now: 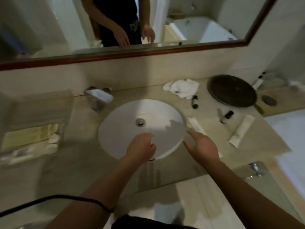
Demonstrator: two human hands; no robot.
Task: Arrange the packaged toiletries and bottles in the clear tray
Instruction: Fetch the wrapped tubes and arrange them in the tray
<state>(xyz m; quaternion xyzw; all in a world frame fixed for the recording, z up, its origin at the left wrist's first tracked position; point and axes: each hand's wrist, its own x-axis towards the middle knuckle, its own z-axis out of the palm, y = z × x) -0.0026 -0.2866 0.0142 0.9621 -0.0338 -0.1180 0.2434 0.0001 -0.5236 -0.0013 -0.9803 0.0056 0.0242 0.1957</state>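
With your right hand (203, 146) spread and empty and your left hand (141, 148) loosely curled, reach for the long white packet (196, 126) beside the sink (115, 129), then carry it flat to the clear tray (62, 129).

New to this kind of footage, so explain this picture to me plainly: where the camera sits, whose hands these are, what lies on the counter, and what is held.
One camera, worn on a person's head, looks down at a bathroom counter. The left hand is loosely curled over the sink; the right hand is open near its rim. Neither holds anything. On the right lie a white cloth, a dark round tray, small dark-capped bottles and white packets. The clear tray, blurred, sits left. The mirror reflects the person.
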